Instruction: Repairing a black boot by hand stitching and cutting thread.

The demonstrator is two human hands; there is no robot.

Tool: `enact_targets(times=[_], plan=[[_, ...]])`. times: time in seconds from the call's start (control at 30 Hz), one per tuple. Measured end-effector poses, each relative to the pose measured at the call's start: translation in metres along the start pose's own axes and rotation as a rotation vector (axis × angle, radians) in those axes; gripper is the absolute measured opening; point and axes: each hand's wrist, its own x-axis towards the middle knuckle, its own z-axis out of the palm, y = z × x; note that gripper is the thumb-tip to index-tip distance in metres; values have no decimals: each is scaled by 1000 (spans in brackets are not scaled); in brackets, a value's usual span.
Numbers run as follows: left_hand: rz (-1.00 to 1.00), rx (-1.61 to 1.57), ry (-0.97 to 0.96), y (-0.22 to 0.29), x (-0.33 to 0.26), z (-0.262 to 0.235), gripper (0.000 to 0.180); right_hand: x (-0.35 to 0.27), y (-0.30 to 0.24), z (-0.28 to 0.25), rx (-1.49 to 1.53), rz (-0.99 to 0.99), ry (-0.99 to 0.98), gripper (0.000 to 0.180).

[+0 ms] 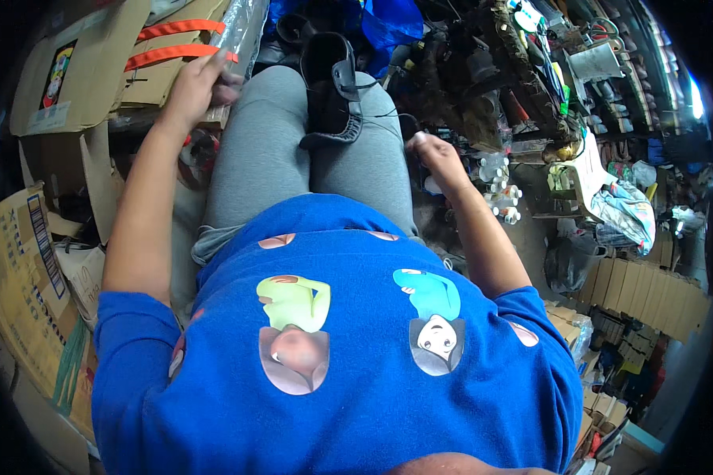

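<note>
1. Blue shirt (348, 356) fills the lower frame, nearest the camera, above grey trousers (269, 150).
2. Black shoe (331, 87) rests on the lap between the knees, its long axis running away from the body; its far end merges into dark clutter.
3. Left hand (196, 83) reaches out to the left, arm nearly straight, fingers closed on a clear plastic-wrapped bundle (242, 28) beside orange straps (174, 43) on cardboard boxes (79, 71).
4. Right hand (432, 150) hangs by the right knee, fingers curled; whether it pinches the thin thread (380, 119) is unclear.
</note>
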Motion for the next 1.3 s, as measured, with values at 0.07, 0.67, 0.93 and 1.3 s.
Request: enact_targets(times=[0.07,0.67,0.93,1.3], plan=[[40,492,84,-8,-2,-24,40,1,-1,-16,627,225,-117,63],[496,1080,-548,1,-59,92,20,63,-145,37,-1100,-574,2,56],[425,1143,-494,0,-53,97,31,69,-119,44,-827,-321,45,58],[551,1042,-531,-9,-63,90,28,67,-122,49,-655,-261,-81,64]])
